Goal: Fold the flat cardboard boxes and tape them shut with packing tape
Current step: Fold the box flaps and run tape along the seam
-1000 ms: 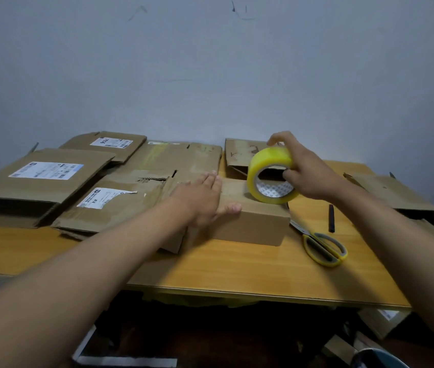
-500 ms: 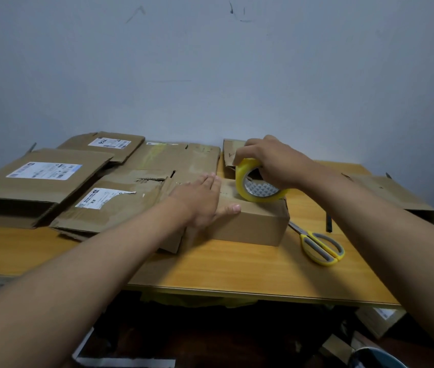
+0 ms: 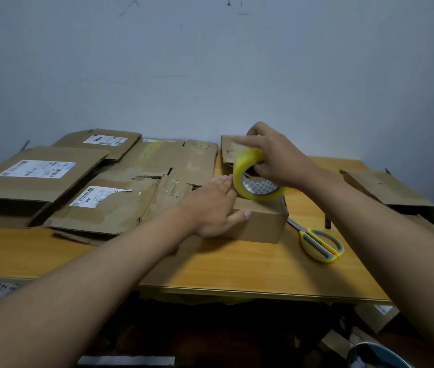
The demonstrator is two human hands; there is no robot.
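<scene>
Yellow-edged tape roll (image 3: 255, 179) sits tilted in the right hand (image 3: 277, 158), whose fingers curl over its upper rim and into its core while its lower edge touches the top of the small folded box (image 3: 261, 221). The left hand (image 3: 210, 205) lies flat on the left part of that box, fingers straight and close together, thumb stretched along the near top edge; its fingertips end just beside the roll. The box stands closed on the wooden table (image 3: 250, 272), near the middle. Just right of it lie scissors (image 3: 319, 244) with yellow and grey handles, blades pointing toward the box, and a small dark stick-like object (image 3: 327, 220) rests beyond them; what it is cannot be told. Left of the box, several flattened cartons (image 3: 120, 205) overlap one another, three bearing white shipping labels (image 3: 37, 169), and the pile reaches back to the grey wall (image 3: 210, 62). Behind the roll, another piece of cardboard (image 3: 228, 152) stands partly hidden by the right hand. At the table's right end rests a further flattened carton (image 3: 388, 189). Below the table edge the space is dark, with bits of cardboard and a round rim at lower right.
</scene>
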